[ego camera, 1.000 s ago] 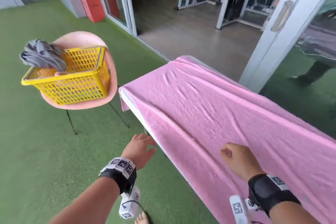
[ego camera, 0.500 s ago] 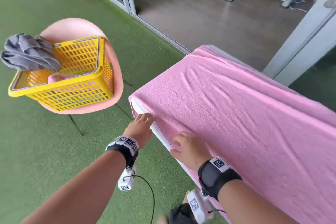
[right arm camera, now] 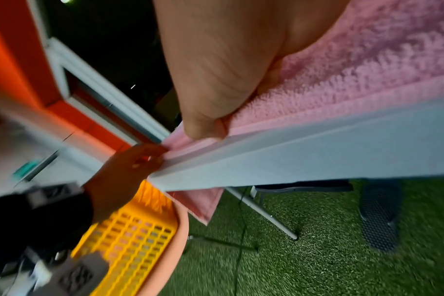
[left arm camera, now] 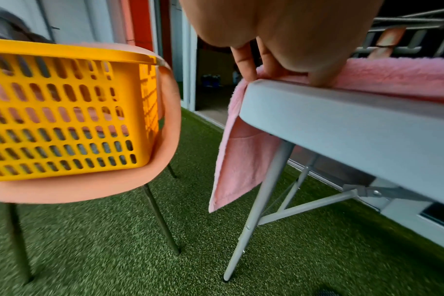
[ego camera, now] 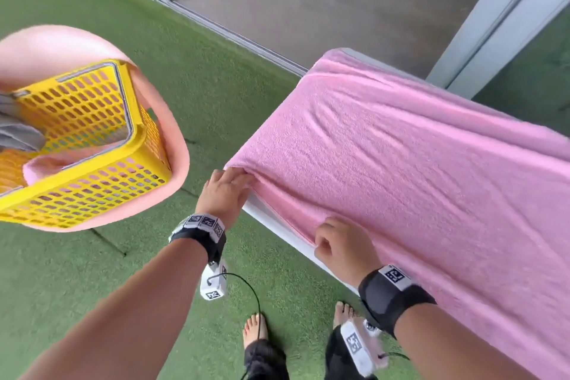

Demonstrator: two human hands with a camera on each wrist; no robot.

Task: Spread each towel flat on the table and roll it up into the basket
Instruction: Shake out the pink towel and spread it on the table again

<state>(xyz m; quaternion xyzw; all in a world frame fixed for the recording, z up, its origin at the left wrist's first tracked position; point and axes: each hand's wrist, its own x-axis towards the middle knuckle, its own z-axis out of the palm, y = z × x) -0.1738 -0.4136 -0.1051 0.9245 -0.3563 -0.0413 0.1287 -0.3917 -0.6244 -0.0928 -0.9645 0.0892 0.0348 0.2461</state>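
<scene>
Nearest the person, the right hand [ego camera: 340,248] pinches the near hem of the pink towel [ego camera: 416,170] against the table's [ego camera: 279,233] long edge, thumb and curled fingers closed on the fabric. A little farther along that edge, the left hand [ego camera: 225,191] sits at the table corner; its fingers [left arm camera: 243,60] curl down onto the towel's corner where the cloth turns over the end and hangs. Both grips on one hem suggest the person is taking up the edge, likely to even it out or begin the roll from this end.

The towel lies spread over nearly the whole tabletop, with shallow wrinkles running away from the hands. Its far right end is cut off by the frame.

Beyond the corner, the yellow basket [ego camera: 89,145] rests on a pink chair [ego camera: 175,145], close enough for an easy drop. Something pink lies inside and grey cloth [ego camera: 18,133] hangs over its left rim, both only partly visible.
</scene>
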